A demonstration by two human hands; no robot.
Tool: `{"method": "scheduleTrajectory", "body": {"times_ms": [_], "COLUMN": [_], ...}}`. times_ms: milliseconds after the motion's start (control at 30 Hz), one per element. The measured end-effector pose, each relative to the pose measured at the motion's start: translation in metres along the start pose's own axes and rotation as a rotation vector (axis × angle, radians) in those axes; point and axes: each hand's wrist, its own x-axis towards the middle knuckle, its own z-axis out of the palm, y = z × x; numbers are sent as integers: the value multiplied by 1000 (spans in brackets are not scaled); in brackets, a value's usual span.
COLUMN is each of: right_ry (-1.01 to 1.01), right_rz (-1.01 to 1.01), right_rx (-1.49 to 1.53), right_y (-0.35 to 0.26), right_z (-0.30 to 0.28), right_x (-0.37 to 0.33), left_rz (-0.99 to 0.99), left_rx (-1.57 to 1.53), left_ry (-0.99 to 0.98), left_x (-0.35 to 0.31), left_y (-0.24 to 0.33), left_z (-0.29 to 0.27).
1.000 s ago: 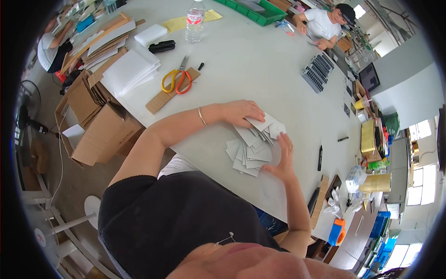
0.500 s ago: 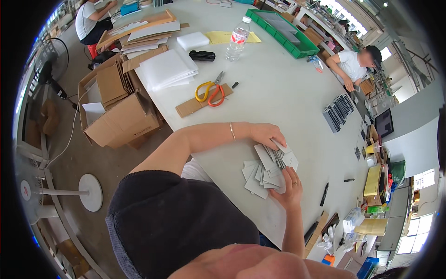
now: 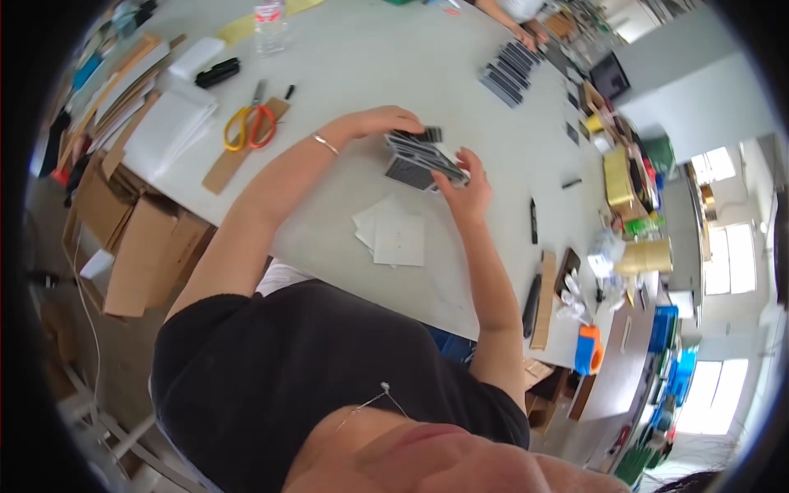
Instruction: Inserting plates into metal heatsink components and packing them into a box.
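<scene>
My left hand (image 3: 386, 122) and my right hand (image 3: 468, 191) grip a loose bundle of thin square cards (image 3: 423, 156) from either side, just above the table. Dark, patterned faces show on some of these cards; their edges fan unevenly. Fingers of the left hand curl over the far left end, while the right hand pinches the right end between thumb and fingers. Nearer to me, several white square cards (image 3: 399, 241) lie overlapping on the tabletop, apart from both hands. Small dark marks dot the top one.
Scissors (image 3: 259, 92) rest by a cardboard strip (image 3: 222, 171) on the left. A water bottle (image 3: 269, 31) stands farther back. Dark stacked pieces (image 3: 503, 78) lie far right, beside a co-worker's hand (image 3: 524, 37). A black marker (image 3: 534, 222) is at right; an open carton (image 3: 136, 263) stands left.
The cards were a spread pile with pale faces up under both hands. Now a bundle is gathered between the hands, farther from me, with several white cards left behind. The view has shifted.
</scene>
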Motion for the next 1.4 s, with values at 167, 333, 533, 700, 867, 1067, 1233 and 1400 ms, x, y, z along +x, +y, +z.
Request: {"method": "scheduleTrajectory", "body": {"times_ms": [167, 333, 533, 700, 867, 1067, 1233, 1400], "right_ry": [99, 95, 74, 116, 243, 51, 107, 76], "right_rz": [-28, 9, 165, 178, 299, 305, 267, 427], "right_rx": [-114, -116, 186, 607, 751, 977, 910, 1049], "right_y": [8, 15, 23, 19, -2, 3, 13, -2], "right_z": [5, 9, 22, 27, 31, 37, 48, 50], "right_x": [11, 7, 6, 3, 2, 5, 9, 11], "left_rz": [-42, 165, 166, 165, 177, 272, 167, 227], "left_rx": [-270, -266, -70, -31, -22, -84, -31, -48], "left_ry": [-57, -39, 69, 90, 112, 103, 133, 224], "left_x": [6, -6, -15, -12, -16, -20, -27, -25], "left_y": [-22, -42, -21, -31, -27, -26, -16, -21], "left_z": [10, 21, 41, 43, 45, 37, 37, 45]}}
